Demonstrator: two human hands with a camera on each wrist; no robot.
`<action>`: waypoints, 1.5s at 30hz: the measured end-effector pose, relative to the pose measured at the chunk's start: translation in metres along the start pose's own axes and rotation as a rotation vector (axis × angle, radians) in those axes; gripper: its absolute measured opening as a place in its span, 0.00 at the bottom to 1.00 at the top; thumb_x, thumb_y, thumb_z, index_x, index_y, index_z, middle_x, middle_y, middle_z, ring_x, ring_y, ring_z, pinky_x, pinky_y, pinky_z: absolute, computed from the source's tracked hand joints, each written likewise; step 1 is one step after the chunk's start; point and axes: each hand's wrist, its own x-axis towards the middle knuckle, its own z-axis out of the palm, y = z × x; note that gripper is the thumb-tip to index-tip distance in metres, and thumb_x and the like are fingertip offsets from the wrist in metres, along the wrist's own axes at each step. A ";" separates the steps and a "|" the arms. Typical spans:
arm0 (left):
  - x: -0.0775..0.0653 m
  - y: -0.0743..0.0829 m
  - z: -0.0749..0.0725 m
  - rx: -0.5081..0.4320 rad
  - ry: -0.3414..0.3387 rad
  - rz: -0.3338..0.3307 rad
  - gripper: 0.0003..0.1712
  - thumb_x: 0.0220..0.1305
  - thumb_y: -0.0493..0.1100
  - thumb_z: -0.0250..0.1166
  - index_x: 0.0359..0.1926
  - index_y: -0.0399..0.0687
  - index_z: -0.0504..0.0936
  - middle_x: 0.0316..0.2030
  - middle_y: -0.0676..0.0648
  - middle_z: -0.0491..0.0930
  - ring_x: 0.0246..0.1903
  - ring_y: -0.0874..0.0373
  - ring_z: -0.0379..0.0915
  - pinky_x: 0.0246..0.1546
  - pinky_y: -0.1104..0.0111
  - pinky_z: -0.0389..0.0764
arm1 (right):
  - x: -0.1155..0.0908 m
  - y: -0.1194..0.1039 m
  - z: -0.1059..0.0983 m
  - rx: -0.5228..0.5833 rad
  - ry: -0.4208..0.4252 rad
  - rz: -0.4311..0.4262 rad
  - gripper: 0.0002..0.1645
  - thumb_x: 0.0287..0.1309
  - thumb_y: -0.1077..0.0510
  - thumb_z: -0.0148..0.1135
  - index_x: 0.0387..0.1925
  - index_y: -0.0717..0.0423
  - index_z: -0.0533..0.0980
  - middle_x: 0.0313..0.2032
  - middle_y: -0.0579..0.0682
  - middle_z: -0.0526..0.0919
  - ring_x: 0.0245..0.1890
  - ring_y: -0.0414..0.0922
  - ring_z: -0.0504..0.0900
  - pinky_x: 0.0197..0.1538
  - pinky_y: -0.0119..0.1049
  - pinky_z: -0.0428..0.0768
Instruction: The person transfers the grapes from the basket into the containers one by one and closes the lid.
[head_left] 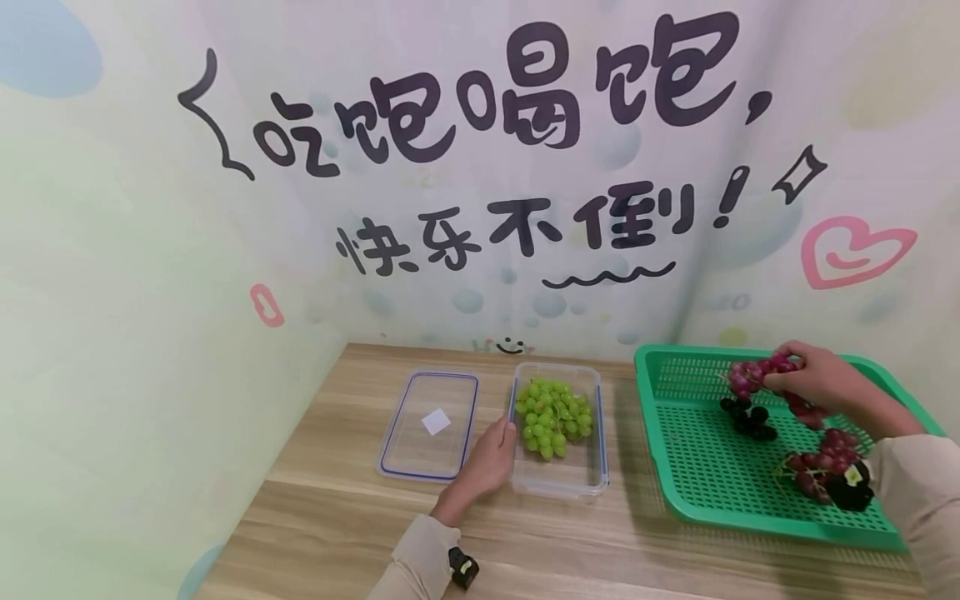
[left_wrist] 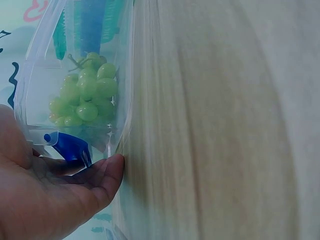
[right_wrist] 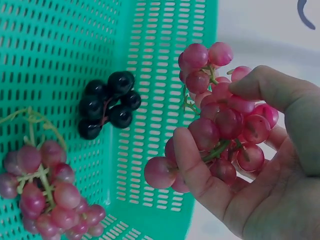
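My right hand (head_left: 821, 383) grips a bunch of red grapes (right_wrist: 230, 122) above the green basket (head_left: 662, 467), with fingers and thumb curled round it. Inside the basket lie a small cluster of black grapes (right_wrist: 107, 105) and a second bunch of red grapes (right_wrist: 55, 200). At the left side of a clear plastic food container (head_left: 558, 483), my left hand (head_left: 491, 457) holds the wall by its blue latch (left_wrist: 72, 147). A bunch of green grapes (head_left: 551, 417) sits in the container, toward its far end.
Left of the container, a clear lid with a blue seal (head_left: 429, 392) lies flat on the wooden table (head_left: 315, 508), a small white square (head_left: 436, 422) on it. A printed cloth wall (head_left: 480, 308) rises behind the table and along its left side.
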 end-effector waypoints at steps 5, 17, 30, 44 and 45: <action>0.000 0.000 0.000 0.003 0.004 0.006 0.21 0.81 0.44 0.35 0.42 0.34 0.70 0.28 0.47 0.63 0.26 0.57 0.60 0.25 0.67 0.65 | 0.004 -0.006 -0.002 -0.029 0.021 -0.023 0.27 0.72 0.49 0.55 0.55 0.67 0.61 0.28 0.53 0.72 0.20 0.46 0.71 0.24 0.42 0.75; -0.001 0.000 0.000 0.000 -0.004 0.006 0.21 0.81 0.44 0.34 0.43 0.35 0.70 0.28 0.47 0.64 0.25 0.57 0.60 0.25 0.67 0.65 | 0.008 -0.028 0.000 -0.025 0.035 -0.043 0.32 0.69 0.46 0.58 0.59 0.66 0.61 0.34 0.56 0.74 0.25 0.47 0.73 0.26 0.43 0.78; 0.000 0.000 0.000 0.010 -0.003 0.009 0.21 0.81 0.44 0.34 0.43 0.34 0.70 0.29 0.47 0.63 0.26 0.56 0.60 0.25 0.67 0.65 | 0.013 -0.058 0.008 0.052 0.032 -0.044 0.34 0.66 0.45 0.62 0.60 0.62 0.61 0.40 0.60 0.70 0.24 0.47 0.75 0.28 0.43 0.80; 0.000 0.000 0.000 0.012 -0.006 0.009 0.21 0.81 0.44 0.34 0.44 0.36 0.71 0.28 0.48 0.64 0.24 0.58 0.60 0.24 0.68 0.66 | 0.013 -0.085 0.016 0.147 -0.015 -0.069 0.31 0.65 0.48 0.63 0.60 0.60 0.63 0.37 0.59 0.72 0.24 0.48 0.77 0.29 0.42 0.82; 0.000 0.000 0.000 0.015 -0.002 0.009 0.21 0.81 0.44 0.34 0.43 0.36 0.71 0.28 0.48 0.64 0.24 0.58 0.60 0.25 0.68 0.65 | 0.013 -0.086 0.017 0.152 -0.017 -0.072 0.31 0.65 0.48 0.64 0.59 0.60 0.63 0.38 0.59 0.73 0.24 0.48 0.77 0.29 0.42 0.82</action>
